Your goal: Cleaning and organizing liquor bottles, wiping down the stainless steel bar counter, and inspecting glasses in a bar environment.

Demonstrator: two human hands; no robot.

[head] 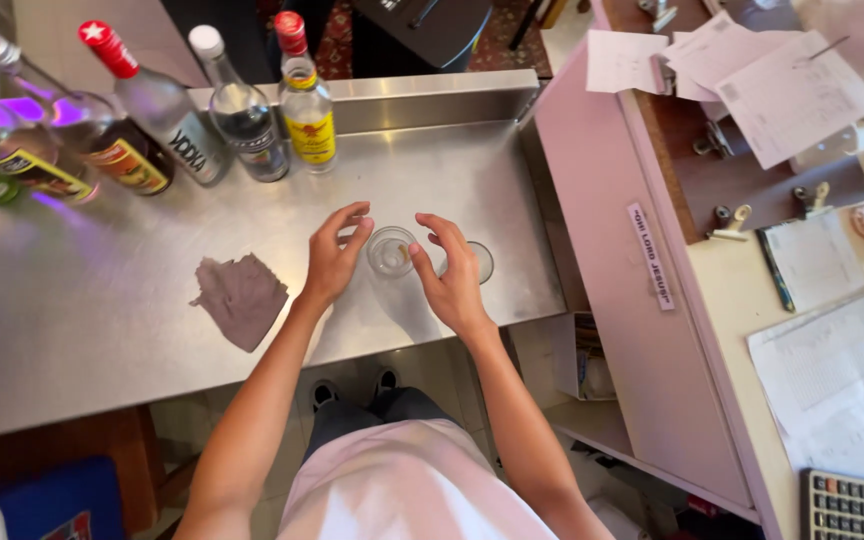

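Two open hands, left hand (pixel 335 255) and right hand (pixel 449 275), flank our clear glass (pixel 390 251); we should close evenly, low.

The right hand (pixel 452 275) hides part of the second glass (pixel 480 262); beyond the left hand (pixel 335 255), 2 bottles (pixel 12 150) are cut off.

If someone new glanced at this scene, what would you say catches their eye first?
Two bare hands, the left hand and right hand, cupped around a clear glass on the steel counter. Next, the row of bottles along the counter's back edge, then the crumpled grey cloth left of the hands.
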